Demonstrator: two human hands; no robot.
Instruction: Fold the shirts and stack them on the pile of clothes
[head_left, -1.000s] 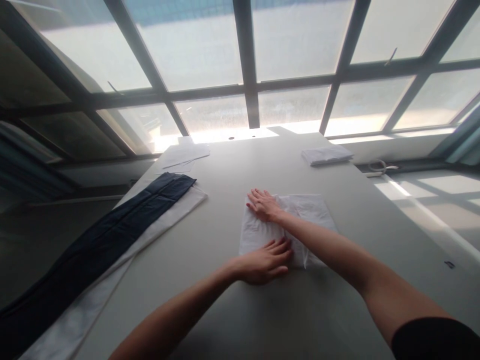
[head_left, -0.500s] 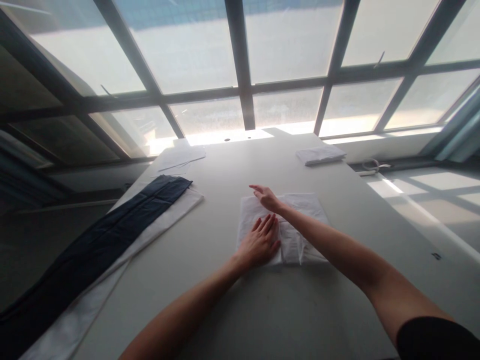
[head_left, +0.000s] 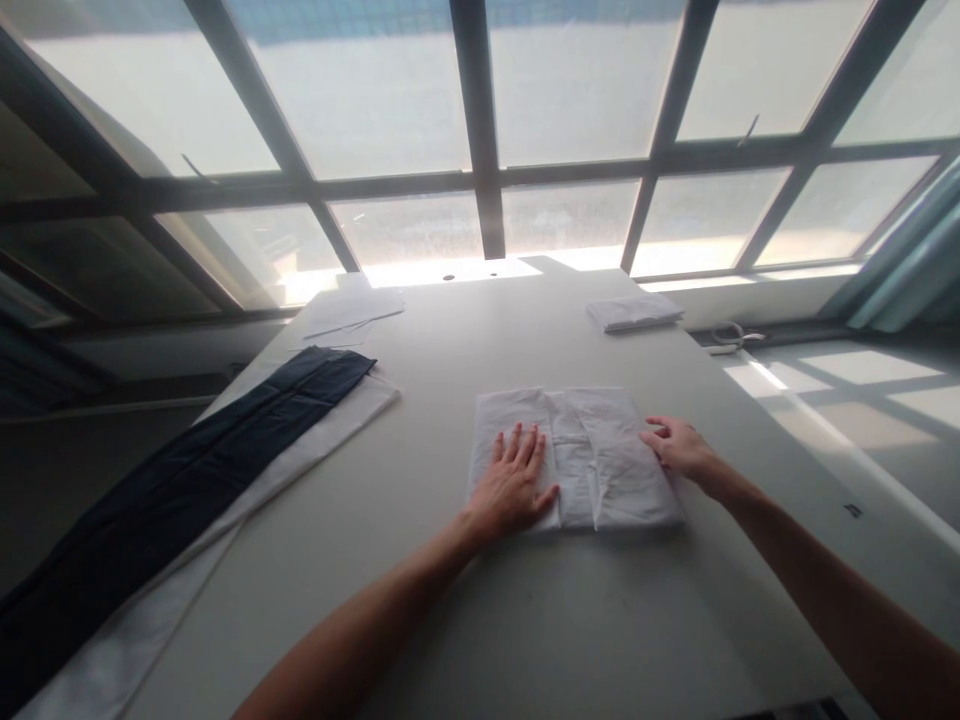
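Note:
A white cloth [head_left: 622,450], folded into a rough rectangle with its two sides turned in toward the middle, lies flat on the table in front of me. Creases run down its centre strip. My left hand [head_left: 514,480] rests flat on its left part, fingers spread and palm down. At the cloth's right edge is my right hand [head_left: 681,450], its fingers bent and closed on the border. The thumb of that hand is largely hidden.
On the white table [head_left: 420,470], a long dark cloth [head_left: 202,480] lies over white fabric [head_left: 330,430] at left. White sheets [head_left: 352,312] lie at the far left, a folded white bundle [head_left: 636,311] at the far right. Windows [head_left: 570,100] rise behind; a cable [head_left: 731,338] sits beyond the right edge.
My right hand has moved from above the cloth's left part to its right edge, uncovering the middle. My left hand stays on the cloth, with its fingers now more spread.

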